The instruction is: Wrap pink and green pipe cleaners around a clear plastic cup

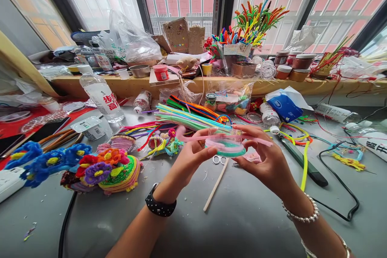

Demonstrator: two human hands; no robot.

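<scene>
Between my two hands is a small clear cup (222, 135) with a green pipe cleaner (232, 152) around its base. A pink pipe cleaner (260, 141) runs along the cup's side, its ends sticking out left and right. My left hand (195, 151) grips the cup's left side, with the thumb on the pink strand. Round the right side and rim close the fingers of my right hand (264, 153). Below the cup on the table lie scissors (218, 160), partly hidden, and a thin wooden stick (215, 185).
Pipe-cleaner flowers (98, 171) and a striped woven piece (121, 175) lie left. A bundle of pipe cleaners (181, 116) is behind my hands. A water bottle (101, 96) stands back left. A green-black cutter (305, 163) and black cable (352, 205) lie right.
</scene>
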